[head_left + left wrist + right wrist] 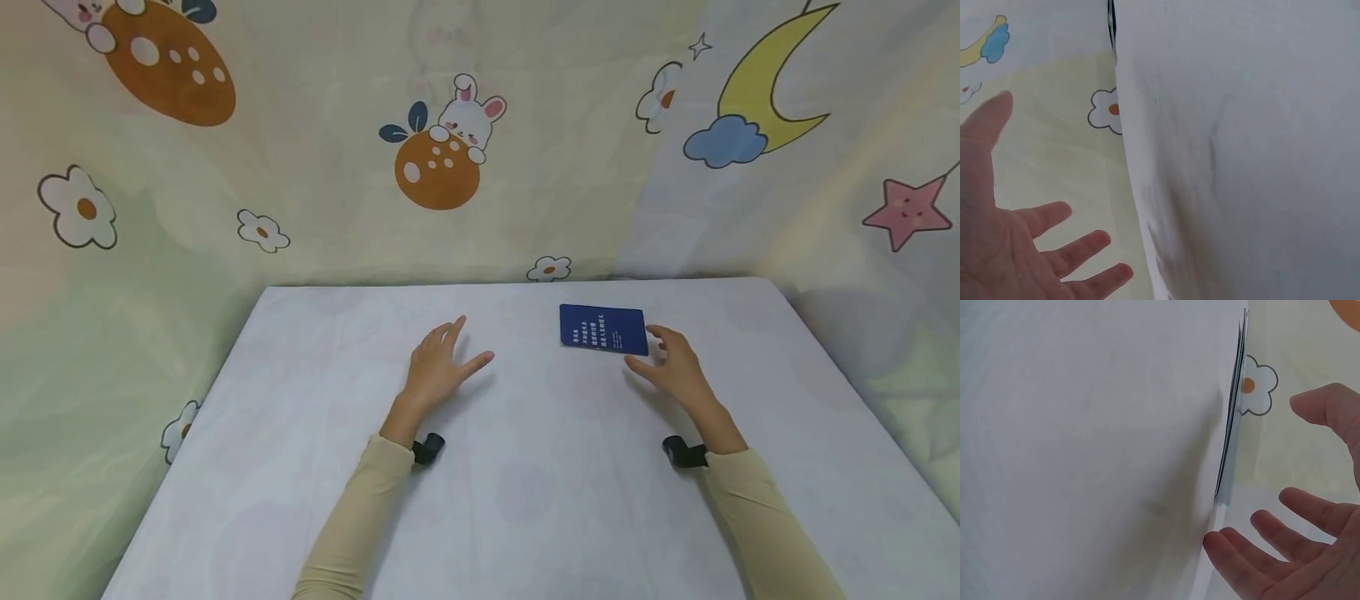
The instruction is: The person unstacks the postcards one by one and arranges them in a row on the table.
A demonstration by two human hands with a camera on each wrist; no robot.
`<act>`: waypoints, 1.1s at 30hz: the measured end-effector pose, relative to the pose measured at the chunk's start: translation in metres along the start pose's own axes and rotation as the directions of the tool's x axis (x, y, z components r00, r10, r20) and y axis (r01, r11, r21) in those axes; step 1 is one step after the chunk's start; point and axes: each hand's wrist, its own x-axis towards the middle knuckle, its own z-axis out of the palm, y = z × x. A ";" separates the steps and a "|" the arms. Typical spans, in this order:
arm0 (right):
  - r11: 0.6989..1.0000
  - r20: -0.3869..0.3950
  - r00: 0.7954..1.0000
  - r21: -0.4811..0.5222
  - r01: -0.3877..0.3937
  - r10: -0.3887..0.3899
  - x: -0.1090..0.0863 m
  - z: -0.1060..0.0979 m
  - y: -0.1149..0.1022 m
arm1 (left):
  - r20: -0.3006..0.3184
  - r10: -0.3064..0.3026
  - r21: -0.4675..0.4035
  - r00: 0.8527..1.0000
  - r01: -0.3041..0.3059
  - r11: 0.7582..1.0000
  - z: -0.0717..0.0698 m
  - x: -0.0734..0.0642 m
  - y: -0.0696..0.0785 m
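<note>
A small dark blue booklet (603, 328) with white printed characters lies flat near the back of the white table, right of centre. My right hand (675, 367) is at its right end, thumb and fingers spread apart, fingertips close by its edge in the head view. Seen edge-on in the right wrist view, the booklet (1232, 412) shows as thin dark layers beyond the right hand (1297, 550). To the left, over the table, my left hand (435, 367) holds nothing, its thumb and fingers spread. The left wrist view shows that hand (1010, 250) with separated fingers.
The white table (525, 517) reaches back to a cloth backdrop (322, 150) printed with rabbits, flowers, a moon and a star. Each wrist wears a black strapped device, one on the left (429, 449) and one on the right (684, 452).
</note>
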 end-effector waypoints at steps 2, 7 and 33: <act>1.000 -0.002 1.000 0.002 -0.006 0.006 -0.001 -0.002 0.002 | -0.003 -0.005 -0.038 1.000 0.005 0.999 0.003 0.001 0.002; 1.000 -0.014 1.000 -0.009 -0.008 0.008 -0.001 -0.004 0.005 | 0.000 -0.023 -0.139 1.000 0.023 0.990 0.008 0.003 0.004; 0.996 -0.064 0.997 0.075 -0.041 0.046 0.002 -0.005 0.015 | 0.017 0.075 -0.356 0.997 -0.064 0.932 0.046 0.017 0.027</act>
